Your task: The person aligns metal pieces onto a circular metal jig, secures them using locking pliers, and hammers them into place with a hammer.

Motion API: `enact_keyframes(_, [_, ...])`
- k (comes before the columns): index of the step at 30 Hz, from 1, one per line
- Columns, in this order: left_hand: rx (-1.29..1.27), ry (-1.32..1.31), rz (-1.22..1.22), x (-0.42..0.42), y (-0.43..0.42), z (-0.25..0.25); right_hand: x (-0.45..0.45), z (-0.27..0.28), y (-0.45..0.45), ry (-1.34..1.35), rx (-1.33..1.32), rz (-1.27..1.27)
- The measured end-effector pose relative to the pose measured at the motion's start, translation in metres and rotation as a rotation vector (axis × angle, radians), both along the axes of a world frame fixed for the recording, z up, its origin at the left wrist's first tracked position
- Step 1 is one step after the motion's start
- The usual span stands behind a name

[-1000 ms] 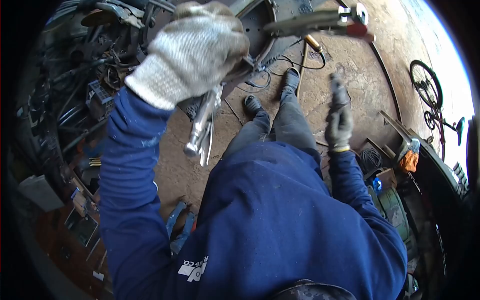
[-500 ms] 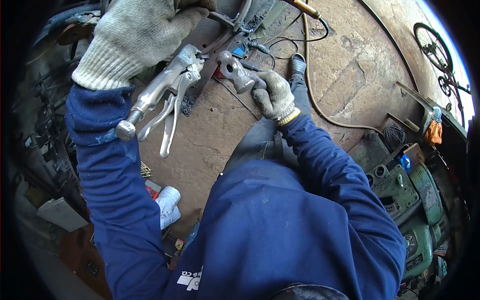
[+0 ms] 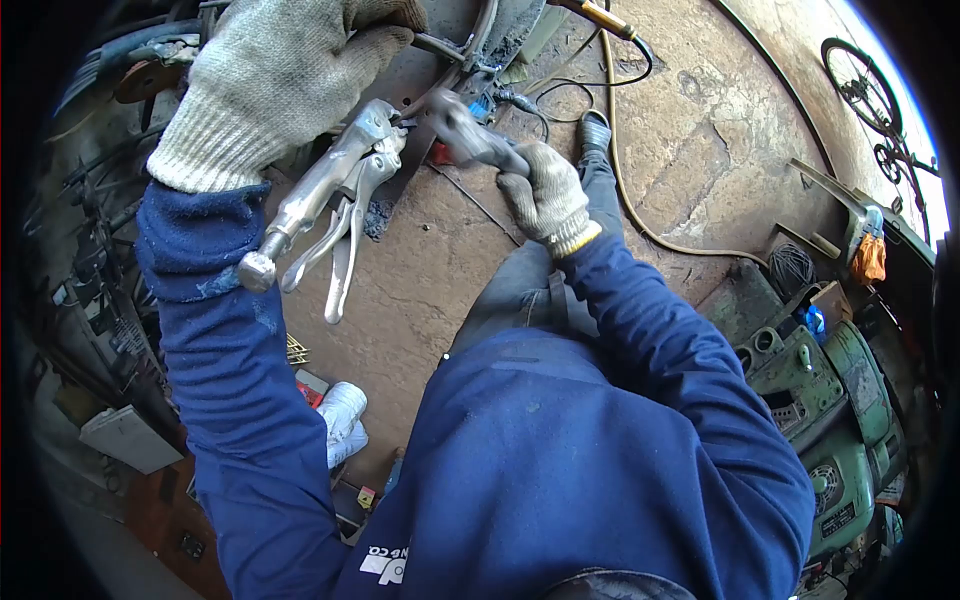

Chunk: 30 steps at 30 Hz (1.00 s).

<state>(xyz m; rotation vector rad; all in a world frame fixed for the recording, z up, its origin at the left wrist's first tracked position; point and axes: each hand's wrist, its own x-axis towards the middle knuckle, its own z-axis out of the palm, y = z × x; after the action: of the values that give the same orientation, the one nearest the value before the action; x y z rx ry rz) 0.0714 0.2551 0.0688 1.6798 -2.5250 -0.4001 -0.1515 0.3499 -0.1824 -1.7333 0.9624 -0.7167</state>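
Observation:
My right hand, in a knitted work glove, is closed round the handle of a hammer. The hammer's head is blurred and lies close to the metal workpiece. My left hand, also gloved, is higher up at the left, its fingers closed at a thin metal rod; the fingertips are partly out of frame. Just below that hand, locking pliers hang at a slant with their handles toward me. Their jaws are at the curved metal piece, though what they grip is partly hidden.
A welding torch with a yellow-brown handle and a black cable is at the top. A tan hose runs across the floor. Green machinery stands at the right, with a bicycle beyond. Metal stock and clutter line the left.
The hammer head has swung up and left toward the workpiece, now blurred. My left hand and the pliers have shifted only slightly in view.

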Motion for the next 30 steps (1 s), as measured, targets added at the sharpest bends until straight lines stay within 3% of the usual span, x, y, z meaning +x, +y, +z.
enact_keyframes(8, [-0.054, -0.054, -0.065, 0.005, -0.004, 0.001, -0.012, 0.035, 0.002, -0.284, -0.128, 0.129])
enact_keyframes(11, [-0.122, 0.005, -0.155, 0.008, -0.002, -0.005, -0.006, 0.02, 0.0, -0.221, -0.124, 0.09])
enact_keyframes(13, [-0.064, 0.105, 0.015, 0.006, 0.001, -0.006, -0.011, 0.016, 0.008, -0.138, -0.078, 0.075])
enact_keyframes(15, [-0.078, 0.044, -0.036, 0.008, -0.005, -0.002, -0.012, 0.01, 0.012, 0.017, 0.022, 0.052])
enact_keyframes(23, [-0.12, 0.155, -0.028, 0.004, 0.002, -0.003, -0.013, 0.063, 0.005, -0.262, -0.159, 0.09])
enact_keyframes(26, [-0.125, 0.056, -0.078, 0.004, 0.001, -0.001, -0.012, 0.058, 0.009, 0.22, 0.13, -0.017])
enact_keyframes(30, [-0.118, 0.026, -0.047, 0.002, 0.003, 0.003, -0.027, 0.066, 0.019, -0.038, -0.008, 0.007])
